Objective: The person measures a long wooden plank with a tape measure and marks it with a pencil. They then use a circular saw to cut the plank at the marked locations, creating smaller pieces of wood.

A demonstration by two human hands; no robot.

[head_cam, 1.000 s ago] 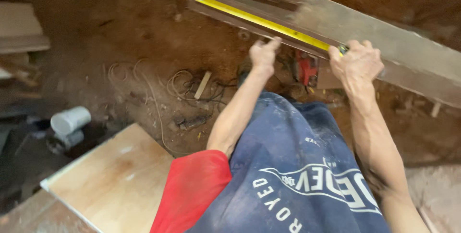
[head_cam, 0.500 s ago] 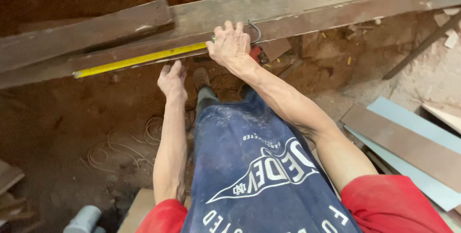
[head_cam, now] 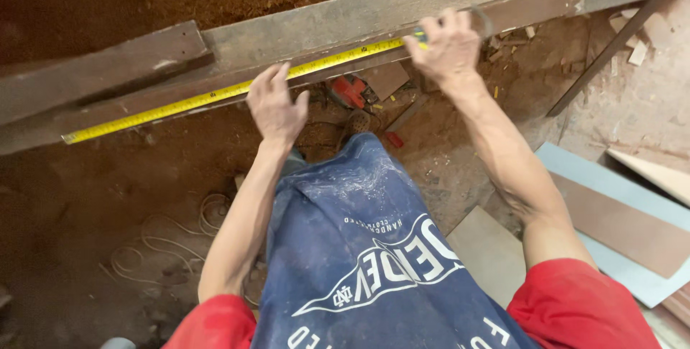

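A long weathered wooden beam [head_cam: 330,22] runs across the top of the head view. A yellow measuring tape [head_cam: 215,94] lies stretched along its near edge, its free end at the far left. My left hand [head_cam: 277,108] hovers at the tape's middle, fingers spread, fingertips touching the tape and the beam edge. My right hand [head_cam: 447,47] is closed over the tape's case at the right end of the yellow blade, pressing it on the beam. A blue apron and red sleeves fill the bottom of the frame.
A second dark plank [head_cam: 100,61] overlaps the beam at left. A red power tool [head_cam: 352,92] and wood scraps lie on the dirt floor under the beam. A pale cord [head_cam: 172,241] coils at left. Flat boards [head_cam: 618,212] lie at right.
The view has shifted. My left hand has slid along the tape and opened its fingers; my right hand stays on the tape case at the right end.
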